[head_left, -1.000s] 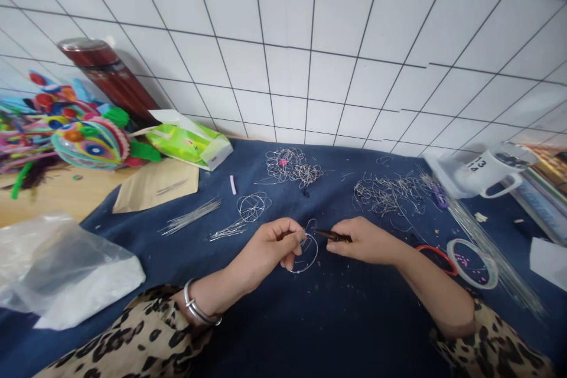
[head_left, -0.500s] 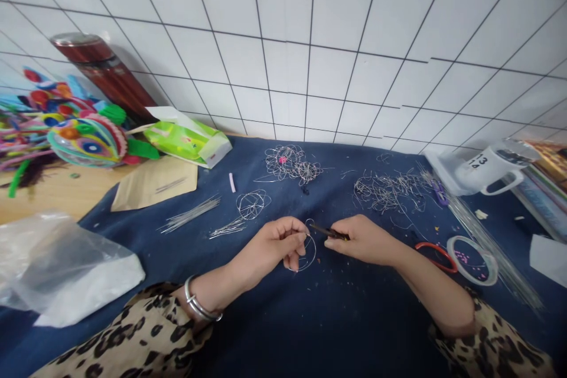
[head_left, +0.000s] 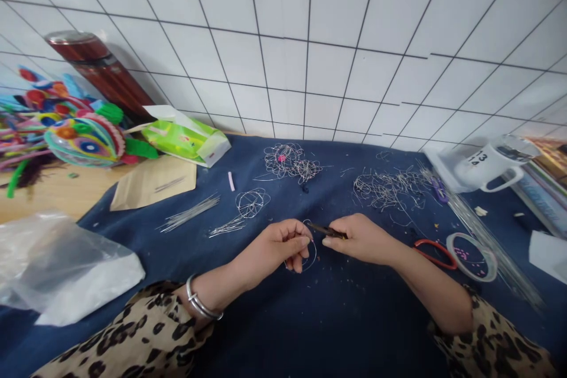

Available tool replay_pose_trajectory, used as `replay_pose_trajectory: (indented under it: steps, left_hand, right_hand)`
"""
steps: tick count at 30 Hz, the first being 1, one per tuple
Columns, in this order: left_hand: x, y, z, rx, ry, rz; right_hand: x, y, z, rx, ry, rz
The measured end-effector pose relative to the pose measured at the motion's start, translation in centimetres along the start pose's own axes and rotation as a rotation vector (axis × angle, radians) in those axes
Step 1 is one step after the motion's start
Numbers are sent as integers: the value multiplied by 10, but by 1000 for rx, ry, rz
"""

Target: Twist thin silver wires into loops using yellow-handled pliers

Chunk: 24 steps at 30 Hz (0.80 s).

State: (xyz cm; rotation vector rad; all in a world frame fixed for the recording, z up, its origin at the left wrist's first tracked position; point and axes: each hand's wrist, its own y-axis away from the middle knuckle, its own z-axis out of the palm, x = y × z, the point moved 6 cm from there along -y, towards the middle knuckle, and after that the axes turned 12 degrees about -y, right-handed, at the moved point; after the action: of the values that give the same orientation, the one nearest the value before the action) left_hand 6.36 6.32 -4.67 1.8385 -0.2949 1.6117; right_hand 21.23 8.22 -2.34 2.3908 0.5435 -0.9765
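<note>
My left hand point(head_left: 289, 243) pinches a thin loop of wire point(head_left: 316, 254) between thumb and fingers; part of the ring is hidden behind the fingers. Closed around the handles of dark pliers point(head_left: 326, 231) is my right hand point(head_left: 361, 238). The narrow jaws point left at the top of the wire loop, close to the left fingertips; whether they grip the wire is too small to tell. Beyond my left hand lie a round wire frame point(head_left: 251, 204), a short bundle of wires point(head_left: 227, 227) and a longer bundle of straight wires point(head_left: 190, 214).
Tangled wire heaps point(head_left: 287, 163) point(head_left: 390, 187) lie toward the tiled wall. At right are a tape ring point(head_left: 472, 256) with pink beads, a red ring-shaped handle point(head_left: 436, 254), long wires and a white mug point(head_left: 489, 165). A plastic bag point(head_left: 66, 271), green packet point(head_left: 186, 139) and red flask point(head_left: 100, 71) stand left.
My left hand has shifted slightly right and turned a little, covering more of the wire loop. The pliers stay nearly in place beside it.
</note>
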Motion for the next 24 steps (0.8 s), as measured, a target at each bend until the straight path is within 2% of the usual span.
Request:
replay_pose_trajectory:
  steps: [7,13,18,21,24]
  left_hand:
    - [0,-1,0,20,13,20]
    - [-2,-2,-1,82,145,35]
    - [-4,0,4,78,323,-9]
    - [-2,1,4,133,409,-42]
    - [-1,1,1,198,389,-95]
  right_hand:
    - [-4,0,2,34,63,-18]
    - [-6,0,1,82,111,-15]
    - [-4,-3,1,96,99,31]
    - [-5,-7,3,95,84,41]
    - [-5,-9,4,100,72,40]
